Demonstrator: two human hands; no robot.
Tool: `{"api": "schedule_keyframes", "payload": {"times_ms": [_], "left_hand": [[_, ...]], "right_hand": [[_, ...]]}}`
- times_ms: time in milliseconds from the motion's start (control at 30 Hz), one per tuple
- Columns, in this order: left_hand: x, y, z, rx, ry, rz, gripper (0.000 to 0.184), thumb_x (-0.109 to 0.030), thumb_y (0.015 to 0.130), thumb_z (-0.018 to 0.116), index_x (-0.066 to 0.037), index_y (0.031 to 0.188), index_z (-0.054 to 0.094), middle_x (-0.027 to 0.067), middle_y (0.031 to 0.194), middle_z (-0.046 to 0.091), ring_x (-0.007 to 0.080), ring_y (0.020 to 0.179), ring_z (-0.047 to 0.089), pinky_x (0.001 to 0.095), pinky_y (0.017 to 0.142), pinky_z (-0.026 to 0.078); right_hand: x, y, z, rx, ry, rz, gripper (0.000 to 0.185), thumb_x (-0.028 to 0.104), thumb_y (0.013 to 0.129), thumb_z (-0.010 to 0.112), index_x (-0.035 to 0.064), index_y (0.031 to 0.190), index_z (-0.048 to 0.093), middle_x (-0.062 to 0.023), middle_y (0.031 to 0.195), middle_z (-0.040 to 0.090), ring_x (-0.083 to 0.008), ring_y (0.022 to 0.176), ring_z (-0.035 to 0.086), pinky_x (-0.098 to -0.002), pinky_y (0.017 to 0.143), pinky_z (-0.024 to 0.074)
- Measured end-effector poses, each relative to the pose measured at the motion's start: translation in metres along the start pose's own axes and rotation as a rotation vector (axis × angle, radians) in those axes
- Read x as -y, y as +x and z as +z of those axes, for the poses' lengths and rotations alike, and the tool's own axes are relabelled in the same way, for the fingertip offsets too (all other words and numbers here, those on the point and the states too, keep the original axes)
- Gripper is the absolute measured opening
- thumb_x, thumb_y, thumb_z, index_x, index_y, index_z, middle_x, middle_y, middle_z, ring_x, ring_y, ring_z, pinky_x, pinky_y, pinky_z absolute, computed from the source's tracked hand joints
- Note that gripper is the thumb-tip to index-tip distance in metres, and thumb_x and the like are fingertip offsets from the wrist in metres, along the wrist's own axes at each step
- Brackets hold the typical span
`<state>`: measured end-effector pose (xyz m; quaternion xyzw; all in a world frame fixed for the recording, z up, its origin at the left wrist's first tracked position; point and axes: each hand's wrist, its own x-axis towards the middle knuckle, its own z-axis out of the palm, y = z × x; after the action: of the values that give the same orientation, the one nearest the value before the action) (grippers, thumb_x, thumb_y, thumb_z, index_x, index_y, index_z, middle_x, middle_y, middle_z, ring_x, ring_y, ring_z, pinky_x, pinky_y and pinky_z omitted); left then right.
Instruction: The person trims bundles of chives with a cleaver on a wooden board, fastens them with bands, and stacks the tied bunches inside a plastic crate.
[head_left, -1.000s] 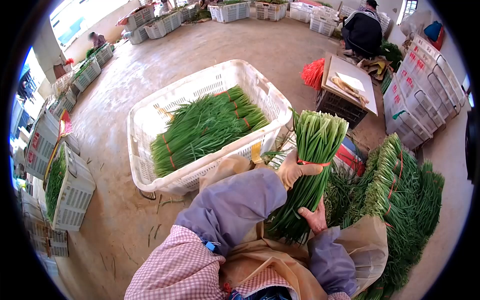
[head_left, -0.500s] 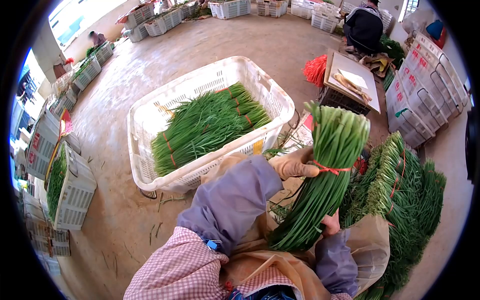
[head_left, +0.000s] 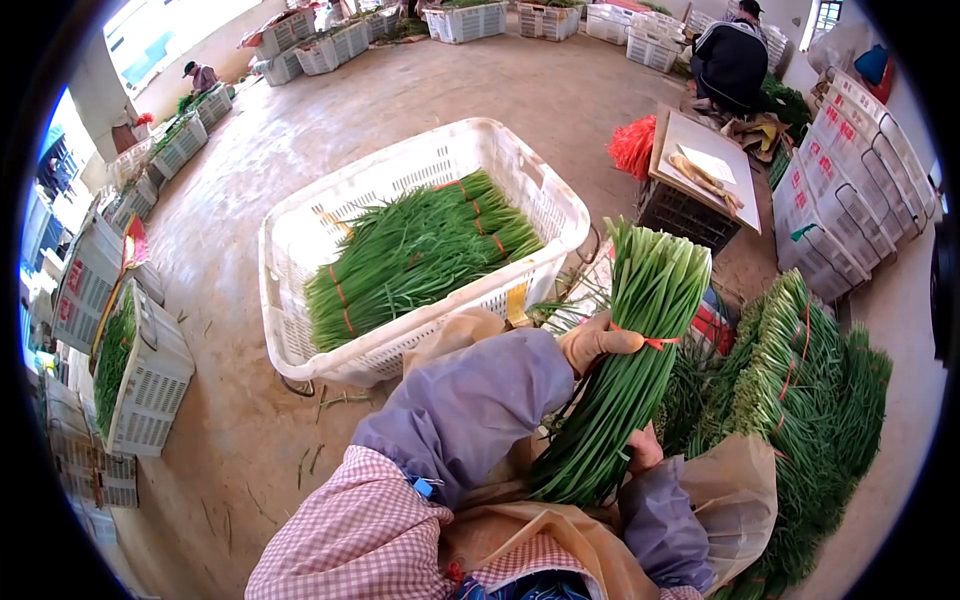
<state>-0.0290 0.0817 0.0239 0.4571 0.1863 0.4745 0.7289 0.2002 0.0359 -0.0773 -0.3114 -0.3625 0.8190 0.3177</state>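
Note:
A thick bundle of long green stalks [head_left: 640,350], tied with a red band, leans upright in front of my body with its pale cut ends up. My gloved left hand [head_left: 598,343] grips it at the band from the left side. Lower down, my right hand [head_left: 645,449] is closed on the leafy part, its fingers partly behind the stalks. Left of the bundle, a white plastic crate [head_left: 400,355] holds several banded green bundles [head_left: 420,255]. To the right lies a large pile of tied bundles [head_left: 810,400].
A board on a dark crate [head_left: 710,160] stands ahead right, with red strings [head_left: 633,146] beside it. White crates [head_left: 845,190] are stacked at the right. Another crate of greens [head_left: 150,380] stands left. A crouching person [head_left: 731,62] is at the back right; another sits far left.
The bundle swung right and tilted about half a second ago, and now stands further left again. Both hands moved with it and have kept hold.

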Motion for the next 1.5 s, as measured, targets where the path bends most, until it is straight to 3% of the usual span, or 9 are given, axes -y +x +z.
{"api": "schedule_keyframes", "payload": {"times_ms": [333,567,600,633,700,800,1300,1333,1500], "left_hand": [[0.022,0.008,-0.02,0.186,-0.015,0.031,0.096,-0.07,0.078,0.064,-0.007,0.145,0.038,0.007,0.137,0.049,0.0197,0.125,0.046,0.0366,0.105,0.037],[0.003,-0.003,-0.007,0.242,0.034,-0.041,0.09,-0.06,0.08,0.069,-0.007,0.146,0.038,0.0066,0.14,0.049,0.0184,0.129,0.043,0.0373,0.109,0.032],[0.01,-0.003,-0.004,0.136,-0.065,-0.03,0.075,-0.044,0.078,0.077,-0.006,0.137,0.05,0.0087,0.127,0.06,0.0179,0.116,0.056,0.0353,0.097,0.046],[-0.001,-0.011,0.009,-0.016,-0.074,-0.06,0.074,-0.04,0.08,0.075,-0.006,0.14,0.047,0.0096,0.131,0.058,0.0198,0.12,0.054,0.0359,0.102,0.042],[0.0,-0.008,0.008,0.093,-0.023,0.129,0.079,-0.038,0.083,0.071,-0.007,0.147,0.037,0.0097,0.141,0.051,0.0204,0.13,0.045,0.0358,0.112,0.029],[0.009,-0.011,-0.003,0.036,-0.005,0.107,0.072,-0.027,0.082,0.068,-0.005,0.145,0.041,0.0115,0.139,0.053,0.0204,0.13,0.045,0.035,0.112,0.029],[-0.022,-0.024,-0.011,-0.343,0.067,0.207,0.076,-0.017,0.071,0.082,-0.001,0.137,0.046,0.009,0.125,0.061,0.0185,0.114,0.055,0.0323,0.101,0.04],[-0.02,-0.024,-0.006,-0.422,0.098,0.279,0.061,-0.017,0.073,0.08,-0.002,0.127,0.056,0.0084,0.107,0.067,0.0177,0.095,0.061,0.033,0.086,0.047],[-0.051,-0.042,0.011,-0.464,0.134,0.242,0.076,-0.011,0.07,0.081,0.0,0.135,0.045,0.0088,0.121,0.062,0.0185,0.112,0.056,0.0327,0.097,0.044]], "right_hand": [[-0.014,-0.004,-0.013,-0.044,0.028,-0.005,0.071,0.011,0.064,0.07,0.0027,0.131,0.05,-0.0099,0.113,0.064,-0.0255,0.099,0.065,-0.038,0.083,0.0551],[-0.047,-0.006,-0.06,0.051,0.029,0.117,0.077,0.002,0.059,0.067,0.0016,0.134,0.05,-0.0127,0.119,0.064,-0.0287,0.105,0.064,-0.0403,0.087,0.054],[-0.048,-0.002,-0.067,0.04,0.005,0.133,0.078,0.002,0.059,0.067,0.0011,0.135,0.049,-0.0126,0.121,0.064,-0.0286,0.107,0.064,-0.0402,0.089,0.0534],[-0.048,0.001,-0.06,0.062,-0.06,0.036,0.061,0.009,0.063,0.07,0.0007,0.122,0.06,-0.0106,0.115,0.066,-0.027,0.103,0.064,-0.04,0.088,0.0533],[-0.04,-0.001,-0.042,0.007,-0.05,0.024,0.066,0.011,0.065,0.071,0.0011,0.129,0.056,-0.0106,0.121,0.064,-0.0275,0.108,0.062,-0.0416,0.091,0.0512],[-0.047,0.006,-0.057,0.016,-0.061,0.07,0.056,0.016,0.075,0.07,0.0013,0.127,0.057,-0.0111,0.121,0.063,-0.0255,0.108,0.061,-0.0401,0.089,0.051],[-0.082,0.057,-0.092,-0.302,-0.431,0.02,0.046,0.016,0.08,0.066,0.001,0.123,0.059,-0.0105,0.113,0.062,-0.0239,0.099,0.059,-0.0386,0.083,0.0498],[-0.084,0.061,-0.091,-0.305,-0.446,0.017,0.045,0.016,0.081,0.065,0.0009,0.122,0.059,-0.0105,0.112,0.062,-0.0238,0.098,0.059,-0.0385,0.083,0.0497],[-0.091,0.077,-0.087,-0.293,-0.493,-0.012,0.042,0.016,0.083,0.064,0.0008,0.121,0.059,-0.0103,0.109,0.061,-0.0233,0.095,0.059,-0.038,0.081,0.0493]]}}
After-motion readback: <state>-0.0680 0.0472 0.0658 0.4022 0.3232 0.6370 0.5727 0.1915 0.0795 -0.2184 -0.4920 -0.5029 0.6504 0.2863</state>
